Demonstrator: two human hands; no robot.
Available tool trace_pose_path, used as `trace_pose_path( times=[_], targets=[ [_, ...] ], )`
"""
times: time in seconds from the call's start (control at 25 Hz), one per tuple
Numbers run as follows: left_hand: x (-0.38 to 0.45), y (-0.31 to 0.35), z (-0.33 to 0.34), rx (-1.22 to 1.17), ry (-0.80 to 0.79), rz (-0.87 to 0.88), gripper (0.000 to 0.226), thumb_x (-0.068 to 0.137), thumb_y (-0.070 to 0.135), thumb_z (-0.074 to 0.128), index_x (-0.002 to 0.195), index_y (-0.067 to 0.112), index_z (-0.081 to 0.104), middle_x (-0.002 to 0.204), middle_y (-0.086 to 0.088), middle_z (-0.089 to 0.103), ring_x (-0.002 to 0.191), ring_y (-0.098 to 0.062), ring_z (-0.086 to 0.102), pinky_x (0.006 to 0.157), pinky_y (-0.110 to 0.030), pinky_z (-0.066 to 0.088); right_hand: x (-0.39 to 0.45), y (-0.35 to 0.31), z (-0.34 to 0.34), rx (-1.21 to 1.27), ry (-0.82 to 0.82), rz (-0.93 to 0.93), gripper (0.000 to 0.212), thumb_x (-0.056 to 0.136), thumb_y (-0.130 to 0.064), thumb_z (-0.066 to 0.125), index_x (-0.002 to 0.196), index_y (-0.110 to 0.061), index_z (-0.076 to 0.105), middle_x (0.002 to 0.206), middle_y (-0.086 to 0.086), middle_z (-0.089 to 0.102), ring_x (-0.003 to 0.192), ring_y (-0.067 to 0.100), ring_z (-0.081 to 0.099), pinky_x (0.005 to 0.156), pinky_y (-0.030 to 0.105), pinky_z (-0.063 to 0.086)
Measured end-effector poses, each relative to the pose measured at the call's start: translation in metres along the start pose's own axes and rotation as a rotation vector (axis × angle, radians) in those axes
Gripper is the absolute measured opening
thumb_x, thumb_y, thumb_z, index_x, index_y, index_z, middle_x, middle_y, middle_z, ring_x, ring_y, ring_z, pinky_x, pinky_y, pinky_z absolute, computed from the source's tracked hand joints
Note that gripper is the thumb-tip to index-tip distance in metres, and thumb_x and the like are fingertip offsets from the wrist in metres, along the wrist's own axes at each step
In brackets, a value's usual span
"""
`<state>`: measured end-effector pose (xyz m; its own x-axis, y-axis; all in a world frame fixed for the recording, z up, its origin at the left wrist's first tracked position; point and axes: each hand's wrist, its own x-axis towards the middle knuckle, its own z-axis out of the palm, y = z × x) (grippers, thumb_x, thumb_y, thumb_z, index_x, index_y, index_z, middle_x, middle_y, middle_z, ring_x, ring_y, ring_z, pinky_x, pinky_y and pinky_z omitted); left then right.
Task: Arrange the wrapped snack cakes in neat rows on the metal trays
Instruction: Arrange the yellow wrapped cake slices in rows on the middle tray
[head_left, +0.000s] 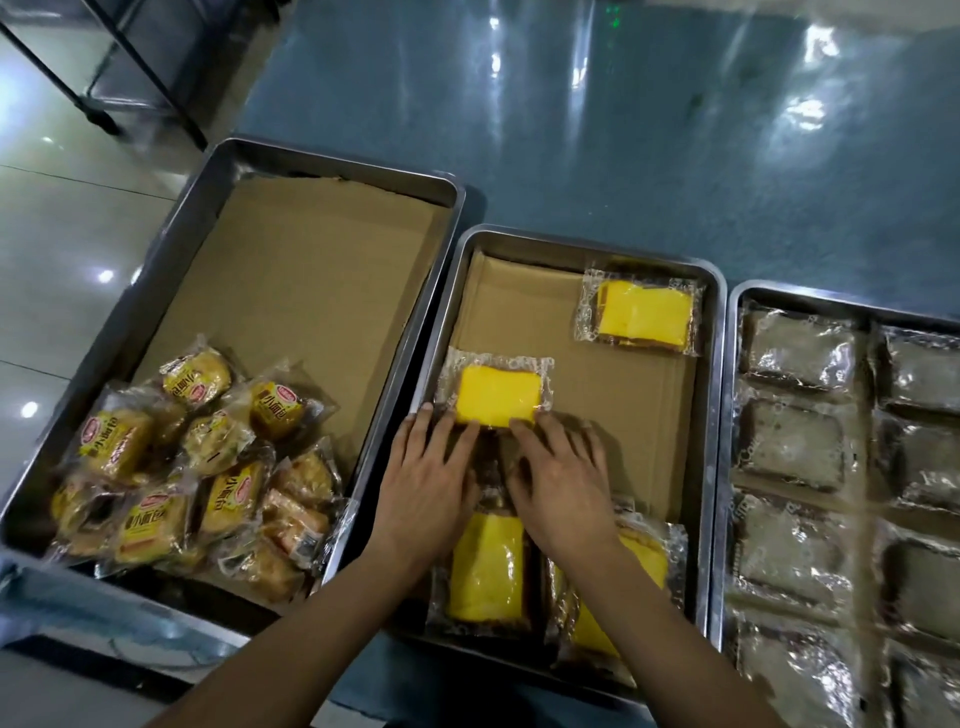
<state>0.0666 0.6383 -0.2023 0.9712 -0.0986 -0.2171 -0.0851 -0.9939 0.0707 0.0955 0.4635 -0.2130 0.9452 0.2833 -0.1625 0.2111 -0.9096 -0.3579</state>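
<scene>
Fingertips of both hands meet the near edge of one wrapped yellow cake (496, 396): the left hand (428, 478) lies flat with fingers straight, tips on the wrapper's near-left corner, and the right hand (563, 480) lies the same way, fingers extended, tips at the near-right corner — neither is curled round the pack, so this reads as pressing or nudging, not gripping. That cake sits on the cardboard liner (597, 395) at the left side of the middle tray (714, 415), roughly halfway up it. The pack looks light and soft, a spongy slab in loose crinkly film; the film is probably slippery on cardboard, so it should slide with a flat push, while a hard squeeze would likely dent the cake. For lifting, the sealed film margins or the two short sides seem the safer hold. Another yellow cake (641, 317) lies at the far right of the same tray, well apart, and more lie under the forearms at the near end. To the left, a tray (332, 161) holds a loose heap of labelled buns (192, 467); to the right, a tray (727, 467) holds dark wrapped cakes (795, 447) already in rows.
</scene>
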Motion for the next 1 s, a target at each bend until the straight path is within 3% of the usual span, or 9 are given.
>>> trace_pose_path(
  times=[0.24,0.36,0.8,1.0],
  targets=[
    [0.062,-0.004,-0.014,0.053,0.05,0.028,0.06,0.098,0.045,0.026,0.147,0.016,0.046,0.151,-0.015,0.045,0.15,-0.037,0.018,0.122,-0.052,0.015,0.053,0.005,-0.011,-0.103,0.041,-0.012,0.055,0.092,-0.038,0.057,0.144,-0.022,0.05,0.147,0.009,0.049,0.14,0.029,0.04,0.122,0.059,0.011],
    [0.094,-0.01,-0.019,0.103,0.033,0.053,0.061,0.099,0.046,0.027,0.152,0.017,0.038,0.155,-0.014,0.039,0.152,-0.037,0.009,0.123,-0.052,0.008,0.084,0.009,-0.019,-0.126,0.046,-0.001,0.054,0.095,-0.038,0.054,0.146,-0.023,0.047,0.15,0.01,0.046,0.143,0.03,0.035,0.123,0.057,0.005],
    [0.136,-0.014,-0.028,0.144,-0.011,0.045,0.065,0.097,0.046,0.039,0.156,0.018,0.028,0.161,-0.014,0.028,0.152,-0.039,0.005,0.124,-0.052,0.003,0.119,0.012,-0.025,-0.109,0.041,0.041,0.056,0.093,-0.035,0.055,0.148,-0.026,0.044,0.152,0.007,0.043,0.142,0.032,0.036,0.123,0.055,0.008],
    [0.116,-0.013,-0.036,0.083,-0.032,0.051,0.064,0.097,0.042,0.044,0.156,0.022,0.028,0.161,-0.012,0.023,0.15,-0.038,0.012,0.123,-0.051,0.011,0.1,0.01,-0.035,0.002,0.073,-0.028,0.055,0.095,-0.028,0.055,0.149,-0.027,0.043,0.148,0.001,0.049,0.14,0.025,0.04,0.122,0.05,0.016]
  ],
)
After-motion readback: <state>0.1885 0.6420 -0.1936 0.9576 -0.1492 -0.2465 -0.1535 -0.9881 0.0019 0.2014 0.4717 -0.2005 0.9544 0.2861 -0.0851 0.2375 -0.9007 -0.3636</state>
